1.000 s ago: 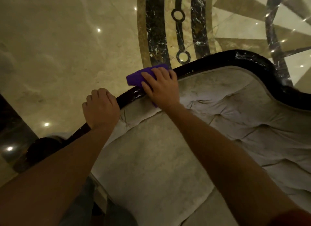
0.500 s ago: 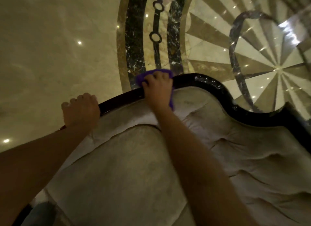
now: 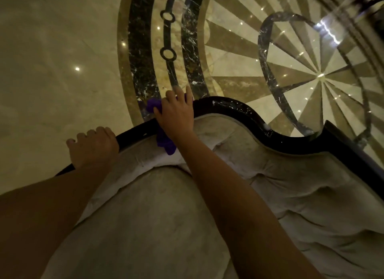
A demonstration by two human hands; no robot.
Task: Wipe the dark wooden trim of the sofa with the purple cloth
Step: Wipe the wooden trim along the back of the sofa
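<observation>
The dark wooden trim (image 3: 239, 110) curves along the top of the sofa's back, glossy and nearly black. My right hand (image 3: 176, 114) presses the purple cloth (image 3: 164, 142) onto the trim near its high middle part; cloth shows at the fingers and hangs below the palm. My left hand (image 3: 93, 145) grips the trim further left, fingers curled over its far side. The trim between the two hands is bare.
The pale tufted sofa back (image 3: 291, 185) and cushion (image 3: 155, 226) fill the lower frame. Beyond the trim lies a polished marble floor (image 3: 52, 71) with a dark inlaid band and a sunburst medallion (image 3: 320, 77) at the right.
My right hand has slid the cloth rightwards along the trim toward its crest, and its fingers have spread. My view has shifted right, showing more of the medallion. My left hand keeps its grip.
</observation>
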